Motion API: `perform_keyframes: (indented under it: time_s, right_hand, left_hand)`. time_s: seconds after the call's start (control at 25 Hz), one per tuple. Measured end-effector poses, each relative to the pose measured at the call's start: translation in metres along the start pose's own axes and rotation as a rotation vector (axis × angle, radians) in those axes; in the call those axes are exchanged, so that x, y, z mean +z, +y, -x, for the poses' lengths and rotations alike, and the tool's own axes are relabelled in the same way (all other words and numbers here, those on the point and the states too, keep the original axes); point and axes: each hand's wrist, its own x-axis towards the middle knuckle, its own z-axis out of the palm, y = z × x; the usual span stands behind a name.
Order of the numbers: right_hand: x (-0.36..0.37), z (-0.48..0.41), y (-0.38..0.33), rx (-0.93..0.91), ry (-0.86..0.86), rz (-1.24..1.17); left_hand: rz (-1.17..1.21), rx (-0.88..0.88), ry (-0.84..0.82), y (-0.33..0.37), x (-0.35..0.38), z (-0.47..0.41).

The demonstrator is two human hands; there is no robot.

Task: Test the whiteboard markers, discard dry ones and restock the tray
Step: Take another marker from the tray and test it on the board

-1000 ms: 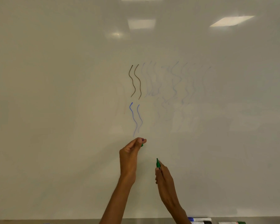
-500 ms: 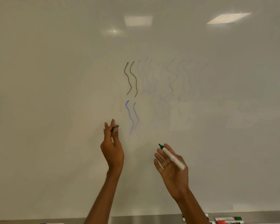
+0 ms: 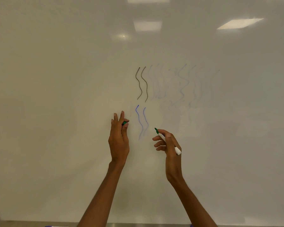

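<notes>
My right hand (image 3: 168, 144) grips an uncapped green whiteboard marker (image 3: 166, 140), white barrel, green tip pointing up-left, close to the whiteboard (image 3: 56, 112). My left hand (image 3: 119, 136) is raised beside it and pinches the green cap (image 3: 124, 123) between thumb and fingers. On the board, two dark wavy lines (image 3: 142, 84) sit above two blue wavy lines (image 3: 141, 122); the blue lines lie between my hands. Faint erased blue squiggles (image 3: 184, 86) spread to the right.
The metal marker tray (image 3: 146, 224) runs along the bottom edge, mostly cut off; a sliver of something shows at its lower left (image 3: 51, 226). Ceiling lights reflect in the upper board (image 3: 239, 23).
My left hand moved left, away from the marker, with the cap. My right hand turned the marker from a loose open-palm hold to a writing grip and lifted it nearer the blue lines.
</notes>
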Motion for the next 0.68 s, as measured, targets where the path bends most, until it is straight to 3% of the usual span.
perform_keyframes:
  time_s: [0.4, 0.68]
  right_hand:
    - [0.041, -0.058, -0.058, -0.409, 0.104, 0.231]
    - [0.067, -0.116, -0.108, -0.558, 0.233, 0.270]
  left_hand:
    - [-0.019, 0.138, 0.001, 0.040, -0.009, -0.071]
    - [-0.062, 0.274, 0.010, 0.087, -0.003, -0.136]
